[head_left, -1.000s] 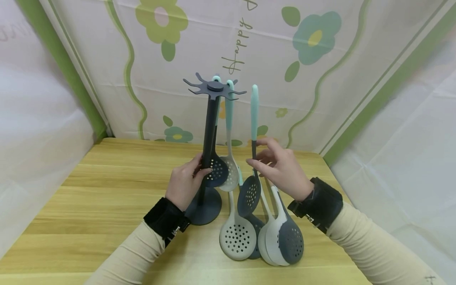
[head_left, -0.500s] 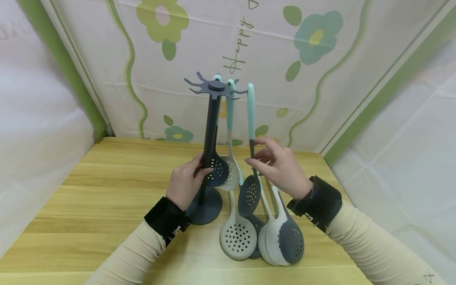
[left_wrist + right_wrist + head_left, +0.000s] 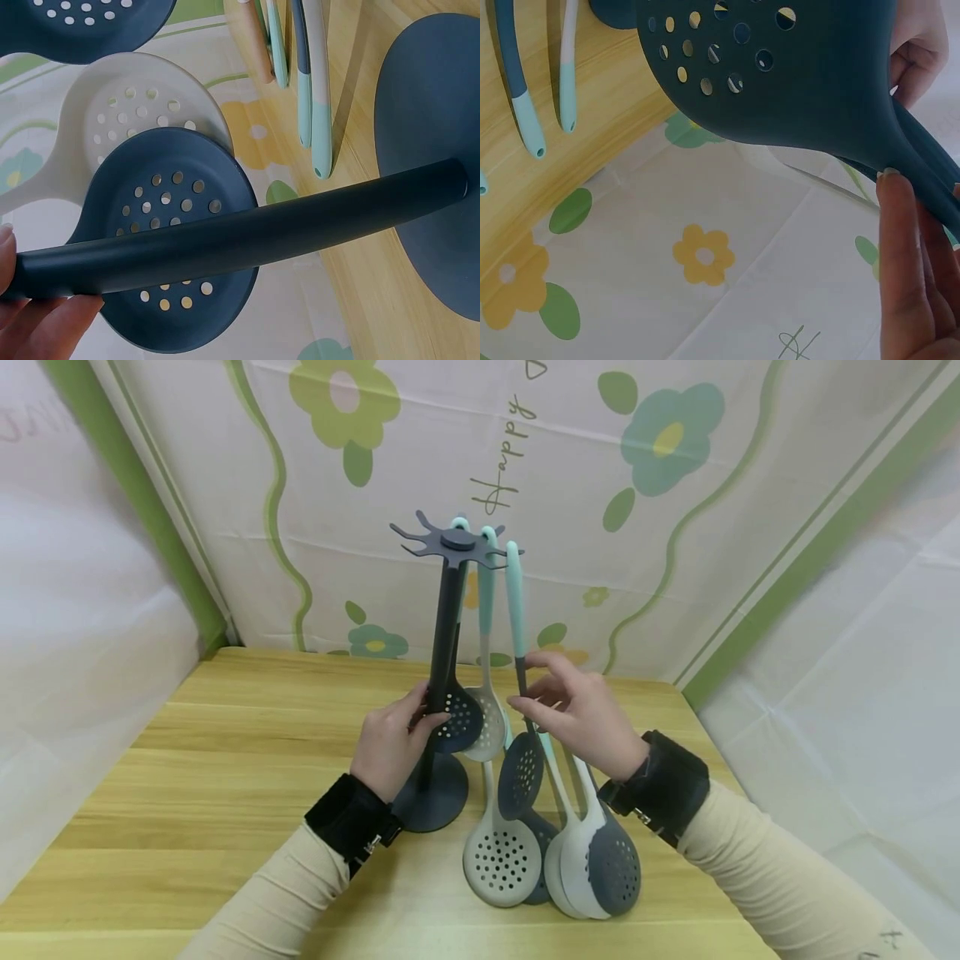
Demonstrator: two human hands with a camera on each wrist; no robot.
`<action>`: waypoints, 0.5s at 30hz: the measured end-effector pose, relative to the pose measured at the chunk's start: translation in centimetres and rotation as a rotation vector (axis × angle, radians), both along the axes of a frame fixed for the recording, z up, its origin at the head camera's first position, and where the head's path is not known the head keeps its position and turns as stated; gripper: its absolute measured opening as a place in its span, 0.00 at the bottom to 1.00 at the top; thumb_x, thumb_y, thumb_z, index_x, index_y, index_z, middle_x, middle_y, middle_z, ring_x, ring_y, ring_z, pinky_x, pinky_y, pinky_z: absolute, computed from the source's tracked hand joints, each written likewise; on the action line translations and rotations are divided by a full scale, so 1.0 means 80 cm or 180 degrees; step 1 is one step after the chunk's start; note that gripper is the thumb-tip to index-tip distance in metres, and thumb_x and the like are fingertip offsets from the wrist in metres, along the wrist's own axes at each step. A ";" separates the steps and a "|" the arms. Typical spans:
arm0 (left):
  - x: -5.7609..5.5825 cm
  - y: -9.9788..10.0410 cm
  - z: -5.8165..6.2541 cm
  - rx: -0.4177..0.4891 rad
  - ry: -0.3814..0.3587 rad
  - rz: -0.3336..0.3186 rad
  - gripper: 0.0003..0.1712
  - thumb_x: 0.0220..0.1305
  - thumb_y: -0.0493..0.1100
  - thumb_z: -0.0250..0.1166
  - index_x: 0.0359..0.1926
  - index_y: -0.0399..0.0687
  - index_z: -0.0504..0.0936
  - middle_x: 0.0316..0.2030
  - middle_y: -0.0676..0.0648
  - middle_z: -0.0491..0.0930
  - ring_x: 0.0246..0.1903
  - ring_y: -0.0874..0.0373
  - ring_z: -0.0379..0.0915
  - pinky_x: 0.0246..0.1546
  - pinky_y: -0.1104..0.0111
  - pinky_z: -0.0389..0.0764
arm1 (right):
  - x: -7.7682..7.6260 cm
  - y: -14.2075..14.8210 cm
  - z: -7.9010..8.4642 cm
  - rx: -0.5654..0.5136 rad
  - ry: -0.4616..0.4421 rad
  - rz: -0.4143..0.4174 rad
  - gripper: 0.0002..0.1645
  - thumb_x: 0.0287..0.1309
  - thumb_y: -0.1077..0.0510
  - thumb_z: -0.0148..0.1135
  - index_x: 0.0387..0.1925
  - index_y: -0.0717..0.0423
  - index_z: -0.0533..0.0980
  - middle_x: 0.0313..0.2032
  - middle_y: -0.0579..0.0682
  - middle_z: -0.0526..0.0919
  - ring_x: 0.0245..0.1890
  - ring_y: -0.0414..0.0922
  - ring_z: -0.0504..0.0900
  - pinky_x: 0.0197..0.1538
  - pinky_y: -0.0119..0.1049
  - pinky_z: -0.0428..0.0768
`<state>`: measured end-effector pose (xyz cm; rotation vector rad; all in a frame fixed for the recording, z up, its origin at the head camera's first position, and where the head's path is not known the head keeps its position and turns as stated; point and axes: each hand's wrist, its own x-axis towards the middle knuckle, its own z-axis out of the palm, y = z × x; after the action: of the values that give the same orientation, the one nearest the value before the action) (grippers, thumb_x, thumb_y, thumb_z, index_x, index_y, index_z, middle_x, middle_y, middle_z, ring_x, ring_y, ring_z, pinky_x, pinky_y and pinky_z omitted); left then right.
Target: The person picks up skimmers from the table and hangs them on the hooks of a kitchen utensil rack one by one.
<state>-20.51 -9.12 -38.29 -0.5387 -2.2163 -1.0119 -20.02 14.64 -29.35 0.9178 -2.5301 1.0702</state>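
My left hand point(image 3: 390, 743) grips the dark pole point(image 3: 446, 627) of a utensil stand with a round base and a spoked top point(image 3: 457, 540). A dark skimmer point(image 3: 455, 718) and a pale skimmer point(image 3: 489, 727) hang from its hooks by mint handles. My right hand point(image 3: 588, 714) pinches the shaft of another dark skimmer point(image 3: 521, 777) just below its mint handle, bowl down. That handle's top overlaps a right-hand hook tip in the head view. In the right wrist view, the held skimmer's perforated bowl point(image 3: 780, 97) looms large beside my fingers point(image 3: 904, 255).
Several more utensils lie on the wooden table point(image 3: 247, 760) right of the stand, among them a pale skimmer point(image 3: 501, 864) and a dark perforated one point(image 3: 615, 868). A flowered cloth point(image 3: 420, 435) rises behind the table, with pale fabric walls at both sides.
My right hand has carried the dark skimmer leftward, bringing its handle top to the stand's hook tip, with the handle now leaning slightly. My left hand keeps its grip on the pole.
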 end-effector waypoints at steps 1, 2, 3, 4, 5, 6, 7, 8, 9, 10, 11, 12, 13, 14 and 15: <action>0.000 0.000 0.000 0.0001 0.0004 0.0001 0.23 0.62 0.38 0.69 0.57 0.33 0.79 0.41 0.37 0.87 0.39 0.47 0.87 0.35 0.61 0.87 | 0.000 -0.001 -0.001 -0.0006 0.0018 0.0008 0.24 0.60 0.64 0.68 0.55 0.60 0.71 0.33 0.56 0.89 0.27 0.47 0.86 0.30 0.34 0.83; 0.000 0.000 0.000 0.0002 0.0008 -0.0001 0.23 0.61 0.38 0.69 0.57 0.33 0.79 0.41 0.37 0.87 0.39 0.47 0.87 0.36 0.61 0.87 | 0.000 -0.002 -0.001 -0.0007 0.0037 0.0011 0.24 0.59 0.64 0.68 0.55 0.60 0.71 0.33 0.56 0.89 0.26 0.47 0.86 0.30 0.33 0.82; 0.000 0.000 0.000 0.0003 0.0009 -0.0004 0.23 0.61 0.38 0.69 0.56 0.33 0.79 0.41 0.37 0.87 0.39 0.47 0.87 0.36 0.61 0.87 | 0.000 -0.003 -0.002 -0.0007 0.0046 0.0014 0.24 0.59 0.64 0.68 0.55 0.61 0.71 0.33 0.56 0.89 0.26 0.47 0.86 0.29 0.33 0.82; 0.000 0.000 0.000 0.0002 0.0010 -0.0005 0.23 0.61 0.38 0.70 0.56 0.33 0.79 0.41 0.37 0.87 0.39 0.47 0.87 0.36 0.61 0.87 | 0.000 -0.005 -0.003 -0.0010 0.0046 0.0014 0.24 0.59 0.64 0.68 0.55 0.61 0.71 0.33 0.56 0.89 0.25 0.46 0.86 0.29 0.32 0.82; 0.000 0.000 0.000 -0.0001 0.0014 -0.0005 0.23 0.61 0.38 0.70 0.56 0.33 0.80 0.41 0.36 0.87 0.39 0.46 0.87 0.36 0.61 0.87 | 0.000 -0.006 -0.003 -0.0009 0.0046 0.0009 0.24 0.59 0.63 0.69 0.56 0.61 0.71 0.33 0.56 0.89 0.25 0.45 0.86 0.29 0.32 0.82; 0.000 0.000 0.000 -0.0001 0.0012 -0.0009 0.23 0.61 0.38 0.70 0.56 0.33 0.80 0.41 0.37 0.87 0.39 0.46 0.87 0.36 0.61 0.87 | -0.001 -0.007 -0.004 -0.0006 0.0044 0.0001 0.25 0.59 0.63 0.69 0.56 0.61 0.71 0.33 0.55 0.89 0.25 0.44 0.85 0.29 0.32 0.82; 0.000 0.000 0.001 0.0000 0.0010 -0.0011 0.23 0.62 0.38 0.69 0.56 0.33 0.80 0.41 0.37 0.87 0.39 0.46 0.87 0.36 0.61 0.87 | -0.001 -0.008 -0.005 -0.0004 0.0041 -0.0007 0.25 0.59 0.63 0.69 0.56 0.61 0.71 0.33 0.55 0.89 0.25 0.43 0.85 0.29 0.32 0.82; 0.000 0.000 0.001 -0.0004 0.0010 -0.0011 0.23 0.62 0.38 0.69 0.56 0.33 0.80 0.41 0.37 0.87 0.39 0.46 0.87 0.35 0.61 0.87 | -0.001 -0.009 -0.005 -0.0003 0.0038 -0.0011 0.25 0.59 0.63 0.69 0.56 0.61 0.70 0.33 0.56 0.89 0.25 0.42 0.84 0.29 0.32 0.82; 0.000 0.000 0.002 -0.0006 0.0010 -0.0011 0.23 0.62 0.38 0.69 0.56 0.33 0.80 0.41 0.37 0.87 0.38 0.47 0.87 0.35 0.61 0.87 | -0.001 -0.010 -0.006 -0.0008 0.0031 -0.0009 0.25 0.59 0.63 0.69 0.56 0.61 0.70 0.33 0.56 0.89 0.24 0.42 0.84 0.29 0.32 0.82; 0.001 0.000 0.002 -0.0006 0.0009 -0.0011 0.23 0.62 0.38 0.69 0.56 0.33 0.80 0.41 0.37 0.87 0.38 0.47 0.87 0.35 0.61 0.87 | -0.002 -0.011 -0.006 -0.0014 0.0025 -0.0009 0.25 0.59 0.62 0.69 0.56 0.61 0.70 0.33 0.56 0.89 0.25 0.42 0.85 0.29 0.32 0.83; 0.001 0.000 0.002 -0.0007 0.0007 -0.0011 0.23 0.62 0.38 0.69 0.56 0.33 0.79 0.41 0.37 0.87 0.38 0.47 0.87 0.35 0.62 0.87 | -0.002 -0.011 -0.007 -0.0016 0.0026 -0.0012 0.25 0.60 0.62 0.69 0.56 0.62 0.70 0.33 0.56 0.89 0.25 0.42 0.85 0.29 0.33 0.83; 0.001 0.000 0.003 -0.0004 0.0004 -0.0014 0.23 0.62 0.38 0.69 0.56 0.33 0.79 0.41 0.37 0.87 0.37 0.47 0.87 0.34 0.62 0.87 | -0.003 -0.012 -0.008 -0.0015 0.0028 -0.0014 0.25 0.60 0.62 0.68 0.56 0.62 0.70 0.33 0.57 0.89 0.25 0.42 0.85 0.29 0.33 0.83; 0.001 0.000 0.003 -0.0003 0.0000 -0.0015 0.22 0.62 0.38 0.69 0.56 0.33 0.79 0.41 0.37 0.87 0.37 0.47 0.87 0.34 0.62 0.87 | -0.003 -0.012 -0.008 -0.0012 0.0034 -0.0016 0.25 0.60 0.62 0.68 0.56 0.61 0.70 0.34 0.57 0.89 0.25 0.43 0.85 0.29 0.34 0.83; 0.002 0.000 0.003 0.0001 -0.0006 -0.0022 0.22 0.62 0.38 0.69 0.56 0.33 0.79 0.41 0.37 0.87 0.37 0.47 0.87 0.34 0.62 0.87 | -0.004 -0.013 -0.009 -0.0002 0.0044 -0.0023 0.25 0.60 0.62 0.68 0.57 0.61 0.70 0.34 0.57 0.89 0.26 0.43 0.85 0.30 0.34 0.84; 0.002 0.000 0.003 0.0002 -0.0009 -0.0024 0.22 0.62 0.38 0.69 0.56 0.33 0.79 0.41 0.37 0.87 0.37 0.47 0.87 0.34 0.63 0.87 | -0.004 -0.013 -0.009 0.0004 0.0050 -0.0034 0.25 0.60 0.62 0.68 0.57 0.61 0.70 0.34 0.57 0.89 0.26 0.43 0.86 0.30 0.35 0.84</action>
<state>-20.36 -9.10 -38.02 -0.5463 -2.2178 -1.0178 -20.35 13.60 -30.08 0.9084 -2.5203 1.0543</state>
